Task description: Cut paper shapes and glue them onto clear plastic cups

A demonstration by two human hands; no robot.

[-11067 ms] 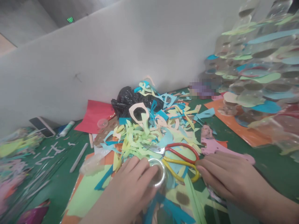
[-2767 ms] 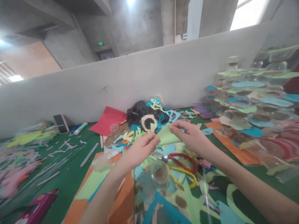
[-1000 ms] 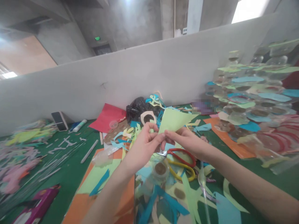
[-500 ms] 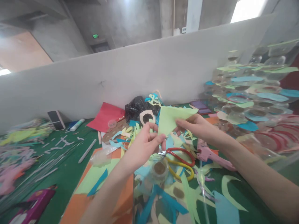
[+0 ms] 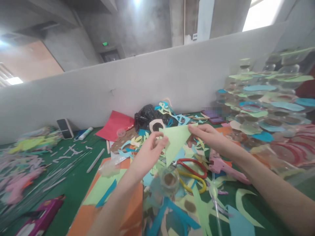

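Observation:
A light green sheet of paper (image 5: 176, 139), folded into a triangle, is held up between both hands above the scraps. My left hand (image 5: 154, 147) pinches its left edge near the upper corner. With thumb and fingers, my right hand (image 5: 203, 132) grips the upper right corner. Just below the paper lie scissors with one red and one yellow handle (image 5: 193, 173); their blades are mostly hidden. A clear plastic cup or bottle piece (image 5: 169, 178) sits beside the scissors. To the right is a pink glue gun (image 5: 227, 167).
Paper scraps cover the green table (image 5: 81, 157). An orange sheet (image 5: 86, 218) lies front left, red paper (image 5: 115, 126) and a black plastic bag (image 5: 145, 116) at the back. Stacked plastic pieces with paper shapes (image 5: 265, 108) stand right. A white partition (image 5: 98, 95) runs behind.
My left hand has moved from the paper's lower corner up to its left edge. My right hand has shifted to the upper right corner, and the paper sits slightly lower.

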